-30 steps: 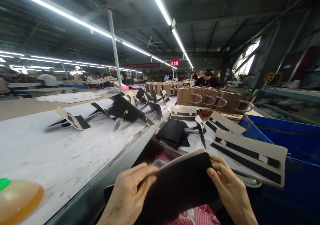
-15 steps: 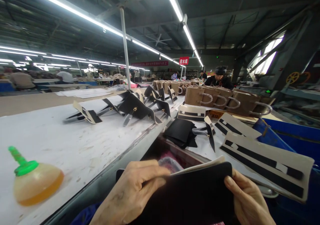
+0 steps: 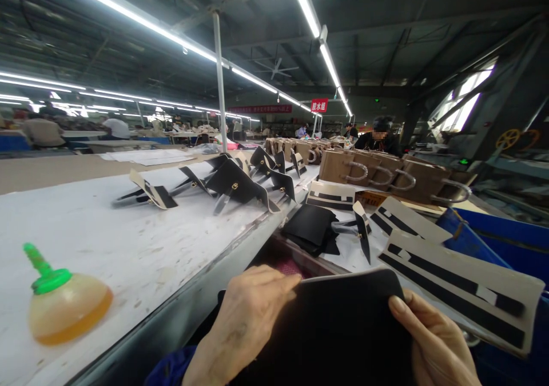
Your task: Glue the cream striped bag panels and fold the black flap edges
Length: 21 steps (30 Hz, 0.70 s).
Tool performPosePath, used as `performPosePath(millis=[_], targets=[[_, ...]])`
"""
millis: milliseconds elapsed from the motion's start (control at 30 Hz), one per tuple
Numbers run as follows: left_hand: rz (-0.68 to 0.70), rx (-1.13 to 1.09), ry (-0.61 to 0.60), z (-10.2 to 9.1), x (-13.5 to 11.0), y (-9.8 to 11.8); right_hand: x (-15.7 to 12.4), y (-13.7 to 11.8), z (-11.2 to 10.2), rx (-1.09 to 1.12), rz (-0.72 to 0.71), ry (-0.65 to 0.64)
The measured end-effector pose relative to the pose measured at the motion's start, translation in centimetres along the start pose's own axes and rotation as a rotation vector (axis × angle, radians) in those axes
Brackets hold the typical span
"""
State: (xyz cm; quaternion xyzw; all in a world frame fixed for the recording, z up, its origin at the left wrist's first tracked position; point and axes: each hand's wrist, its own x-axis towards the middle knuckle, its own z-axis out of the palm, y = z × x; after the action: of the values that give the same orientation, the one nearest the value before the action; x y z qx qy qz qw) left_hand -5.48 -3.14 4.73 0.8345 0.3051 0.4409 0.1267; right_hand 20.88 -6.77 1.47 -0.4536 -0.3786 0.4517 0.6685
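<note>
Both my hands hold a flat black leather panel (image 3: 343,329) low in the middle of the view. My left hand (image 3: 246,323) grips its left edge with the thumb on top. Around the right edge curl the fingers of my right hand (image 3: 433,346). The panel's pale inner layer shows as a thin line along its top edge. A squat glue bottle (image 3: 64,309) with amber liquid and a green nozzle stands on the white table (image 3: 128,249) to my left.
Black bag flaps (image 3: 240,186) with clasps stand in a row on the table. Beige panels with black strips (image 3: 463,289) lie at right over a blue bin (image 3: 497,231). Tan handbags (image 3: 386,177) line the back. Other workers sit farther off.
The view has shifted right and down, bringing the glue bottle fully into sight. The panel's two layers, slightly parted before, now lie closed together in my hands.
</note>
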Motion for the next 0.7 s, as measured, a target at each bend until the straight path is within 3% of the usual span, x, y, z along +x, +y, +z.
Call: performPosePath(millis=[100,300,500,700], targets=[[0.083,0.056,0.077,1.3,0.6,0.3,-0.3,-0.6,0.3,-0.091,-0.035,-0.01],[-0.024,-0.25,0.039,1.4,1.0,1.7,-0.2,-1.3,1.0,-0.05,-0.066,-0.008],[0.013,-0.197,0.05,2.1,1.5,1.9,-0.6,-0.8,0.8,-0.15,-0.084,-0.01],[-0.008,-0.251,0.068,2.4,1.1,2.6,-0.3,-0.2,0.5,-0.303,-0.241,0.053]])
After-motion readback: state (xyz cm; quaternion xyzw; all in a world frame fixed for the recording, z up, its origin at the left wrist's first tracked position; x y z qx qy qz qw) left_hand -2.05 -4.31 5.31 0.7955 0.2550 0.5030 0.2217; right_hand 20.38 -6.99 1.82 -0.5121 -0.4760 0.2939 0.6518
